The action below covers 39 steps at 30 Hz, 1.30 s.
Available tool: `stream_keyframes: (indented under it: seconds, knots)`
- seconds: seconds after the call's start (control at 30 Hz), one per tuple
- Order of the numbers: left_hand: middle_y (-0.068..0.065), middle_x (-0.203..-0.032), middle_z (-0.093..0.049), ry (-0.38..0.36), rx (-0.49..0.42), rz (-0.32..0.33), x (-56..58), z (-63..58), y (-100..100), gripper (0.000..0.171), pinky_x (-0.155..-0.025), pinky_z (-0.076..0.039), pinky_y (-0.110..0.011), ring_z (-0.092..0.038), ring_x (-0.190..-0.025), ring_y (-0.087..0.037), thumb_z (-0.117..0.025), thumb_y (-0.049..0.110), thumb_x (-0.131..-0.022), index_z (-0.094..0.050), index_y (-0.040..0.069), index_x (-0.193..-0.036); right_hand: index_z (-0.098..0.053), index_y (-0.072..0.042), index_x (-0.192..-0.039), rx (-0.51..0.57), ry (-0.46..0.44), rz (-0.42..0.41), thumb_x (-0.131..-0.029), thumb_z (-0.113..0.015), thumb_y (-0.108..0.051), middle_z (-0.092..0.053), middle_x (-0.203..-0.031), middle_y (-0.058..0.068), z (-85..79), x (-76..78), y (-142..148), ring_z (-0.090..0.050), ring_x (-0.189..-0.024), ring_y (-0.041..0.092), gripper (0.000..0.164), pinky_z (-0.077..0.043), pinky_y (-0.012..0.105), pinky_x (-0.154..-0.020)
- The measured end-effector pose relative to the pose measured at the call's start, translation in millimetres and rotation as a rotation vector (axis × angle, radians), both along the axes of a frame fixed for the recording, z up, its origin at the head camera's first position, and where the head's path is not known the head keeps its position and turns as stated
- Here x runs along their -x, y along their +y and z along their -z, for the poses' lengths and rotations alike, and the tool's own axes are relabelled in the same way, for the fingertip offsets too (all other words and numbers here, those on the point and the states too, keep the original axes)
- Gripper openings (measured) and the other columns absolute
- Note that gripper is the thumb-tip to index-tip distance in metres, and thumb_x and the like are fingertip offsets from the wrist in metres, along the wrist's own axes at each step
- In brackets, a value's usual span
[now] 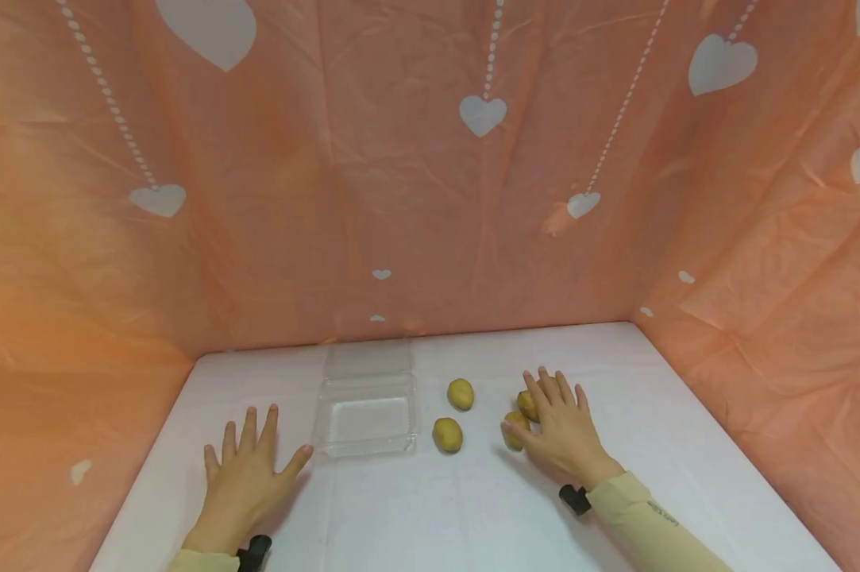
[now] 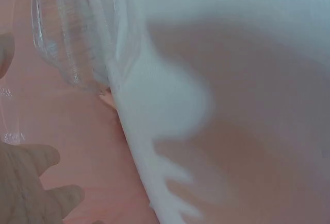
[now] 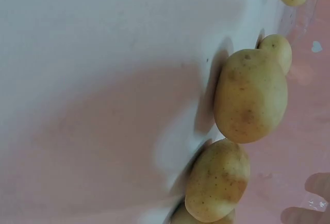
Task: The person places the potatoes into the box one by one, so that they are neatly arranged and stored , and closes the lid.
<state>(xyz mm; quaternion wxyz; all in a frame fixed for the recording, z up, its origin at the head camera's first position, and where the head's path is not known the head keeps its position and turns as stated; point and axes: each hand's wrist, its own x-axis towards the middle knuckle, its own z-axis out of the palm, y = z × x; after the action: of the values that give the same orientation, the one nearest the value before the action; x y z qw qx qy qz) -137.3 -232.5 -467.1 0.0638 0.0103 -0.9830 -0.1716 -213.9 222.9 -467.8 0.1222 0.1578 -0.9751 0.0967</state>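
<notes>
A clear plastic clamshell box [image 1: 364, 454] lies on the white table, its lid [image 1: 368, 359] folded back toward the rear. To its left my left hand [image 1: 247, 485] hovers with fingers spread, holding nothing. Two potatoes, one farther back [image 1: 460, 394] and one nearer [image 1: 447, 435], lie to the right of the box. My right hand [image 1: 561, 433] is stretched out over more potatoes [image 1: 515, 431], which it partly covers. In the right wrist view, a large potato [image 3: 251, 96] and another potato [image 3: 217, 181] sit close together, and the fingers [image 3: 307, 215] appear apart from them.
The white table [image 1: 401, 524] has an orange-pink cloth [image 1: 415, 199] with pale hearts at its back and sides. Dark wrist cameras [image 1: 575, 500] sit on both wrists. The left wrist view shows the hand's shadow on the table and part of the plastic box [image 2: 77, 33].
</notes>
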Motion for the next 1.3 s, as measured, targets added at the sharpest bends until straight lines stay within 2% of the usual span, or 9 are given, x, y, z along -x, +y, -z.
stream_keyframes:
  seconds: [0.13,0.47,0.73,0.9,1.13,1.3]
  knots:
    - [-0.036,-0.151,-0.014,-0.014,-0.016,0.007,-0.7,-1.6,2,0.096,-0.097,0.0,-0.08,-0.009,-0.132,-0.063,-0.041,0.071,-0.09,-0.019,0.002,-0.153,-0.031,-0.009,-0.152,0.012,0.002,-0.013,-0.087,-0.044,-0.074,-0.029,-0.153,0.021,0.1,-0.7,0,-0.022,-0.139,0.044,0.093,-0.016,0.065,-0.109]
    - [-0.035,-0.153,-0.012,-0.044,-0.055,0.022,-1.0,-5.4,7,0.097,-0.099,-0.002,-0.079,-0.008,-0.133,-0.061,-0.042,0.071,-0.09,-0.017,0.003,-0.154,-0.037,-0.007,-0.148,0.098,0.056,-0.075,-0.083,-0.057,-0.07,-0.036,-0.149,0.02,3.0,1.9,-4,-0.031,-0.135,0.04,0.093,-0.025,0.059,-0.108]
    - [-0.036,-0.151,-0.015,-0.011,-0.099,0.044,0.2,-2.4,10,0.095,-0.101,-0.012,-0.076,-0.014,-0.132,-0.062,-0.047,0.066,-0.091,-0.02,-0.001,-0.152,-0.037,-0.009,-0.149,0.219,-0.034,-0.063,-0.08,-0.059,-0.073,-0.04,-0.148,0.017,5.5,-2.1,-3,-0.036,-0.134,0.037,0.096,-0.032,0.061,-0.104]
    - [-0.036,-0.151,-0.014,-0.014,-0.213,0.063,1.5,2.7,13,0.093,-0.104,-0.016,-0.072,-0.016,-0.133,-0.06,-0.051,0.06,-0.093,-0.017,-0.003,-0.152,-0.039,-0.012,-0.147,0.312,-0.077,-0.059,-0.073,-0.063,-0.076,-0.045,-0.144,0.014,6.4,-3.4,-1,-0.041,-0.131,0.033,0.101,-0.036,0.056,-0.104]
    - [-0.032,-0.152,-0.021,0.037,-0.391,0.07,3.9,10.6,16,0.09,-0.108,-0.022,-0.064,-0.024,-0.136,-0.051,-0.059,0.052,-0.092,-0.019,-0.003,-0.151,-0.041,-0.015,-0.146,0.436,-0.169,-0.052,-0.067,-0.071,-0.073,-0.042,-0.146,0.012,9.0,-4.8,-1,-0.038,-0.134,0.034,0.103,-0.036,0.058,-0.104]
    - [-0.029,-0.153,-0.022,-0.005,-0.565,0.074,5.6,16.2,19,0.088,-0.11,-0.028,-0.055,-0.029,-0.136,-0.047,-0.062,0.046,-0.093,-0.015,0.003,-0.154,-0.046,-0.014,-0.143,0.459,-0.189,-0.058,-0.064,-0.077,-0.068,-0.047,-0.143,0.011,11.4,-6.3,0,-0.043,-0.13,0.034,0.1,-0.038,0.055,-0.104]
